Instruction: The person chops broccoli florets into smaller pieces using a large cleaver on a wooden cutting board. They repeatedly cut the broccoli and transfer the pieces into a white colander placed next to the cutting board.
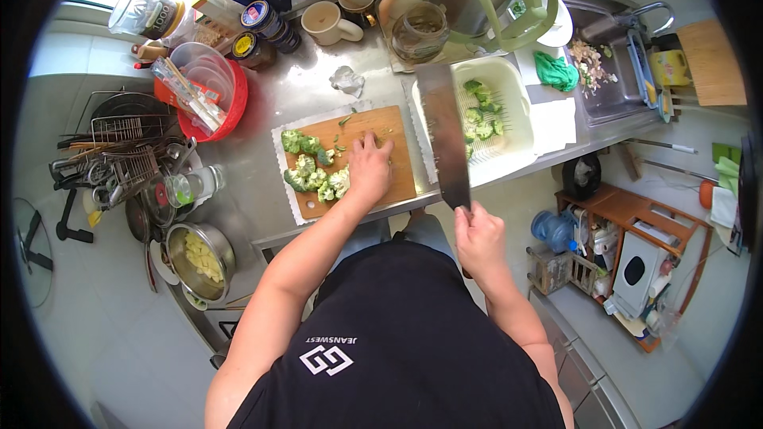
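Observation:
My right hand (481, 239) grips the handle of a cleaver (447, 137). Its broad, slightly blurred blade points away from me and covers the left part of a pale draining basket (517, 92). Cut broccoli florets (484, 110) lie in that basket. Fingers spread and pointing down, my left hand (371, 170) rests on a wooden cutting board (402, 176). Whether a small piece sits under its fingertips is hidden. Just left of this hand, broccoli florets (307, 164) are gathered on the board, with small green scraps (340, 147) beyond them.
A steel bowl of cut yellowish pieces (202, 256) stands at left, below a dish rack (119, 155). A red basket (229, 113), mugs (328, 22), a glass jar (420, 33) and a green-handled jug (506, 0) line the back. Food scraps (589, 65) lie in the sink (617, 95).

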`<state>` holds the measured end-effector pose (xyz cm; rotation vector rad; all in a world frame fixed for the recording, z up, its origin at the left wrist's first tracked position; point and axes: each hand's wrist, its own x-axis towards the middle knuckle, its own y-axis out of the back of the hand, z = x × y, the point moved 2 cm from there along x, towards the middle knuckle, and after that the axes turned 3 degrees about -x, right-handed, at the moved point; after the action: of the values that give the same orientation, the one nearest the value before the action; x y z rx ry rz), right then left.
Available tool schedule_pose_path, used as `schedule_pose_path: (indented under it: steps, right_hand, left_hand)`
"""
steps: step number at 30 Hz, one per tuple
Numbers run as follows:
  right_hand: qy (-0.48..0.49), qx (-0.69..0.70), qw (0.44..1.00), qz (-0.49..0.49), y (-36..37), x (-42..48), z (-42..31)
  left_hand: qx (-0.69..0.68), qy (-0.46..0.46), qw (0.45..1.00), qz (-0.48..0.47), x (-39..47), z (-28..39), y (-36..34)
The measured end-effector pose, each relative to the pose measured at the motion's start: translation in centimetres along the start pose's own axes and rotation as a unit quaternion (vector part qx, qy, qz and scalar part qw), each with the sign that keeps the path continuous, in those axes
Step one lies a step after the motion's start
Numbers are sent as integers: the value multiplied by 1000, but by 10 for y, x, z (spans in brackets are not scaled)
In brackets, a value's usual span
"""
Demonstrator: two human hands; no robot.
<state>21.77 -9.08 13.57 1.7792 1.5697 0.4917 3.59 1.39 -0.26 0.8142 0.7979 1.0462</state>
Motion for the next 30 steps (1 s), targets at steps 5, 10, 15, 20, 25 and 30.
schedule_pose_path:
  steps: [5, 10, 15, 20, 25, 30]
  right_hand:
    - [-42, 37, 996, 68, 30, 0, 16]
    - [-88, 98, 984, 117, 66, 4, 20]
    - [-125, 107, 971, 171, 88, 2, 42]
    - [-132, 128, 966, 182, 99, 2, 48]
    - [-137, 138, 965, 178, 99, 0, 49]
    - [-133, 142, 966, 170, 94, -7, 59]
  left_hand:
    - [-26, -28, 999, 30, 1, -22, -18]
    - [-110, 49, 990, 77, 3, -33, 8]
    - [-232, 23, 970, 72, 20, 24, 67]
    - [-280, -72, 956, 40, 50, 99, 66]
    - [-283, -110, 950, 67, 60, 118, 60]
    - [-233, -73, 970, 23, 78, 106, 32]
